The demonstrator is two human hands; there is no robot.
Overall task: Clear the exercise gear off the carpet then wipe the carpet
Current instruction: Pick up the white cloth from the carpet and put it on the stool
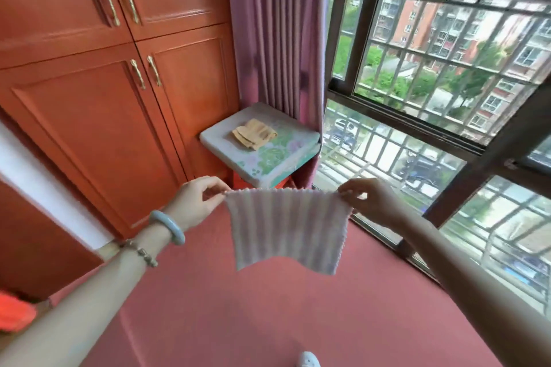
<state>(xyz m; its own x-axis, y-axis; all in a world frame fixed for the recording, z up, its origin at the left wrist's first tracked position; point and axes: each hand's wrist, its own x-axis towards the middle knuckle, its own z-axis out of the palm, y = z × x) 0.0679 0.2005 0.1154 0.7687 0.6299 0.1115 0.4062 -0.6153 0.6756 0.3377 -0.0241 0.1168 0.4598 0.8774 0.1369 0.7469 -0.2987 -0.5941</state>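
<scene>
The carpet [268,316] shows no exercise gear on the stretch in view, so I judge the clearing step done or nearly so. An orange thing [15,311] sits at the carpet's left edge, mostly cut off, and I cannot tell what it is or whether it lies on the carpet. Wiping has not begun: the cloth [286,229] is in the air and touches nothing below it.

The left hand [198,199] pinches the cloth's top left corner between thumb and fingertips. The right hand [369,198] pinches the top right corner the same way. Between them the top edge is pulled taut and close to level, above the far part of the carpet, toward the corner where a cushioned stool [277,155] stands, and nearer the window [432,68] edge than the wardrobe [89,98] side.

The cloth hangs as a flat sheet facing the person, with its lower edge free and slightly slanted. It looks close to square, so it has no clear long axis; the stretched top edge runs side to side, and its pale stripes run top to bottom.

What is left, as I judge it, is to lower the cloth onto the carpet and wipe across it.
</scene>
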